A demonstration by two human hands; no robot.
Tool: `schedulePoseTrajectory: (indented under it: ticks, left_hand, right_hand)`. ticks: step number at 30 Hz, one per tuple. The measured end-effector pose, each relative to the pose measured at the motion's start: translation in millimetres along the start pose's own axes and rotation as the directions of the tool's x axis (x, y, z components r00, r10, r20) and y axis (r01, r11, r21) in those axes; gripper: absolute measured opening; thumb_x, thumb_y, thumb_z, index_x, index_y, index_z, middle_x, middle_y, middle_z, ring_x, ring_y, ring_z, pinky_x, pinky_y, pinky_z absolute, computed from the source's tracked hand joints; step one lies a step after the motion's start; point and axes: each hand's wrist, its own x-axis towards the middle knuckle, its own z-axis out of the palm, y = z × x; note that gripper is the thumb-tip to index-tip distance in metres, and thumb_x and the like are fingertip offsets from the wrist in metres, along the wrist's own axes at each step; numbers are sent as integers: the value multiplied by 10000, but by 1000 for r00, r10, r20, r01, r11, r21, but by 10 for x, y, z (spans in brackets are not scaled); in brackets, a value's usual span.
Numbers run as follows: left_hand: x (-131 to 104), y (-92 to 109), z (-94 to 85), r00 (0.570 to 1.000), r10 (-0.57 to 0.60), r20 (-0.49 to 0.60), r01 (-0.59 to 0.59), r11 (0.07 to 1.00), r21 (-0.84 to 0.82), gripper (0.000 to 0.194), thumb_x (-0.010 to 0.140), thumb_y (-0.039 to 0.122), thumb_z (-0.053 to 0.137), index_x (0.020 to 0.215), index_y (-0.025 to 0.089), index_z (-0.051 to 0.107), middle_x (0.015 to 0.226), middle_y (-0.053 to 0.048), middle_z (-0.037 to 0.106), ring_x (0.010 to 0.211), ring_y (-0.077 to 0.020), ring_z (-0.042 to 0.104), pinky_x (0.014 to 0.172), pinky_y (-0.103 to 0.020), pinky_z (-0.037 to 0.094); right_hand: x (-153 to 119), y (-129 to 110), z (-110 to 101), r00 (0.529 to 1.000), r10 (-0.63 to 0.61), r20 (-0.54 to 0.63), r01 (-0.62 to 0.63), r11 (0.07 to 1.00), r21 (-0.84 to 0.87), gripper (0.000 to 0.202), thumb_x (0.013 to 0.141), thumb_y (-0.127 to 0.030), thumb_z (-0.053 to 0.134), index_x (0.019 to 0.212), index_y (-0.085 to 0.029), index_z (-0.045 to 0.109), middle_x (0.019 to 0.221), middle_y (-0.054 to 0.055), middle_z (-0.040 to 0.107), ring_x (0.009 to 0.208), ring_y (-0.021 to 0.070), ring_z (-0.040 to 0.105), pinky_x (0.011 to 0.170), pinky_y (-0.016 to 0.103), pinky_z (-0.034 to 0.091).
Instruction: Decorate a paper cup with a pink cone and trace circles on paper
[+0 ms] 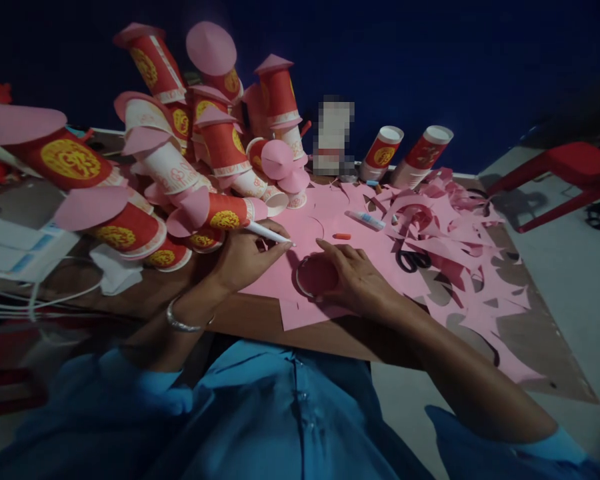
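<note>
My left hand (247, 257) is closed around a white marker pen (269, 232), whose tip points right, just above a sheet of pink paper (267, 283). A round, dark reddish thing with a pale rim (310, 277) rests on that sheet; I cannot tell whether it is a lid or a ring. My right hand (355, 277) grips it from the right, thumb and fingers around its edge. A curved line is visible on the paper beyond it, beside a small orange pen cap (342, 236).
Red and white paper cups with pink cone tops (223, 147) crowd the left. Black-handled scissors (413, 260), a glue tube (365, 220) and pink paper scraps (475, 267) lie right. Two cup stacks (423, 157) stand behind; a red stool (575, 167) is beyond the table.
</note>
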Motion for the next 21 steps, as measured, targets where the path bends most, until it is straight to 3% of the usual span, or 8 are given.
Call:
schedulePoseTrajectory:
  ticks: [4, 6, 9, 15, 21]
  left_hand:
    - [16, -71, 129, 988, -126, 92, 144, 965, -220, 198, 854, 370, 766, 907, 184, 727, 890, -35, 754, 805, -168, 681, 739, -297, 560]
    - [68, -88, 196, 985, -153, 77, 169, 942, -288, 218, 825, 369, 792, 883, 182, 695, 871, -25, 726, 793, -160, 677, 728, -294, 565]
    - [160, -98, 275, 986, -149, 77, 165, 944, -286, 212, 805, 358, 792, 834, 186, 671, 801, -5, 685, 745, -146, 649, 687, -279, 542]
    - [303, -67, 393, 971, -156, 184, 205, 935, -290, 151, 821, 321, 738, 864, 176, 726, 865, -44, 745, 810, -171, 696, 738, -303, 577]
    - [433, -17, 484, 952, -122, 281, 223, 904, -365, 77, 795, 206, 717, 793, 180, 645, 739, 4, 654, 732, -134, 623, 654, -251, 518]
  right_hand:
    - [13, -6, -13, 999, -38, 1, 38, 999, 9, 1132, 776, -300, 939, 1649, -267, 219, 1411, 175, 687, 1313, 416, 620, 1031, 605, 547]
    - [18, -7, -21, 999, -51, 11, 51, 999, 2, 1141, 762, -288, 950, 1636, -265, 218, 1409, 160, 700, 1301, 427, 617, 1022, 610, 544]
    - [16, -8, -28, 998, -59, 26, 59, 998, -13, 1136, 750, -266, 951, 1626, -253, 229, 1416, 163, 699, 1295, 426, 617, 1022, 606, 541]
    - [-5, 11, 16, 999, -41, -25, 38, 996, -79, 1008, 772, -291, 916, 1585, -193, 328, 1376, 223, 673, 1292, 417, 628, 1004, 578, 548]
    - [8, 0, 6, 999, -44, -10, 42, 992, -118, 883, 802, -308, 889, 1529, -154, 412, 1261, 215, 699, 1187, 381, 671, 926, 493, 565]
